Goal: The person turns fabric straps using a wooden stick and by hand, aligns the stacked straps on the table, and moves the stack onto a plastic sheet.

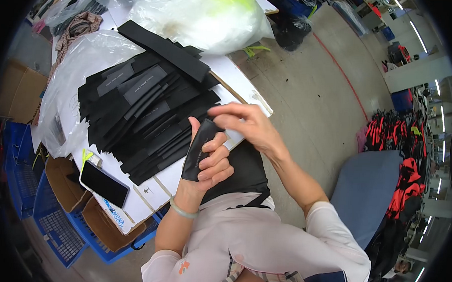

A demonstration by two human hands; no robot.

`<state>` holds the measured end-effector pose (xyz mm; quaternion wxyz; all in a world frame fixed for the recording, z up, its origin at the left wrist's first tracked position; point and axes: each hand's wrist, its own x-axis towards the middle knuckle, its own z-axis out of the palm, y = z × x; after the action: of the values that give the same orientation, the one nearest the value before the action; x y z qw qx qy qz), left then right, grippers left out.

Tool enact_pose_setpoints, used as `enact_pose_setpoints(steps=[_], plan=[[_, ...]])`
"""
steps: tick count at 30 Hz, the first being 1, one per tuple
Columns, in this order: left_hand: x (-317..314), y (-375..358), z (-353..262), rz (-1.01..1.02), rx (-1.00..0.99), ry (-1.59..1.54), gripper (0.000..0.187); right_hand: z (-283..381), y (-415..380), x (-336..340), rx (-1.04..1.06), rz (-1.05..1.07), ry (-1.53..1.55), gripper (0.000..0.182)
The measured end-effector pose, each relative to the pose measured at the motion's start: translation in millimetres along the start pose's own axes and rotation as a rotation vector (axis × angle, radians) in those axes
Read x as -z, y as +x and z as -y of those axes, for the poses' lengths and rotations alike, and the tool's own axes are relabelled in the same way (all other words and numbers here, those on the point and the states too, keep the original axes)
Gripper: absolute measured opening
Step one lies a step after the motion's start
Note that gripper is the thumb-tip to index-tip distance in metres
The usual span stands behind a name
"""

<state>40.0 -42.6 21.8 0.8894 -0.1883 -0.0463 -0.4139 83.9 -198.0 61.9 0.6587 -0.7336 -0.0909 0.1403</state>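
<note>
My left hand [212,163] is wrapped around a folded black fabric piece [200,147] with small grey lettering, the thumb pointing up along its left side. At the top end of that piece is my right hand [244,122], its fingers loosely stretched and a little apart, fingertips right by the fabric edge. Left of both hands lies a spread of black fabric pieces [157,108], several with lettered grey panels, overlapping in rows on the white table [156,188]. One long black strip [164,50] lies across the top of the spread.
Near the table's front-left corner lies a phone [104,184]. Clear plastic bags [191,18] cover the far end. Cardboard boxes [106,224] and blue crates [55,229] stand below on the left. Across the floor, red and black garments [395,133] hang beside a grey-blue covered shape [365,192].
</note>
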Motion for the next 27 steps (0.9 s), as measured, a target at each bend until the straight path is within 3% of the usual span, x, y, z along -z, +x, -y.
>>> enact_pose_setpoints(steps=[2, 5, 6, 9, 10, 13, 16, 17, 21, 27], plan=[[-1, 1, 4, -0.008, 0.014, 0.038, 0.073, 11, 2, -16, -0.169, 0.126, 0.172, 0.023], [-20, -12, 9, -0.545, -0.175, 0.641, 0.082, 10, 7, -15, -0.087, 0.106, 0.103, 0.018], [-24, -17, 8, -0.597, -0.219, 0.815, 0.073, 13, 7, -14, -0.076, 0.086, 0.070, 0.016], [-21, -39, -2, -0.625, 0.018, 1.378, 0.054, 3, 12, -11, -0.074, 0.040, 0.051, 0.014], [-17, -42, -1, -0.623, -0.006, 1.321, 0.037, 5, 15, -10, -0.074, 0.063, 0.021, 0.013], [-21, -50, -4, -0.514, -0.084, 1.171, 0.038, 16, 24, -15, -0.045, 0.177, -0.005, 0.011], [-22, -48, -10, -0.559, -0.204, 1.170, 0.034, 38, 60, -19, 0.309, 0.048, -0.305, 0.013], [-23, -47, -12, -0.580, -0.253, 1.170, 0.034, 40, 86, -21, 0.434, -0.114, -0.373, 0.017], [-27, -37, -13, -0.571, -0.443, 1.126, 0.032, 28, 179, -45, 0.750, -0.392, -1.030, 0.031], [-24, -47, -24, -0.524, -0.645, 1.085, 0.015, 27, 210, -65, 0.576, -0.262, -1.201, 0.032]])
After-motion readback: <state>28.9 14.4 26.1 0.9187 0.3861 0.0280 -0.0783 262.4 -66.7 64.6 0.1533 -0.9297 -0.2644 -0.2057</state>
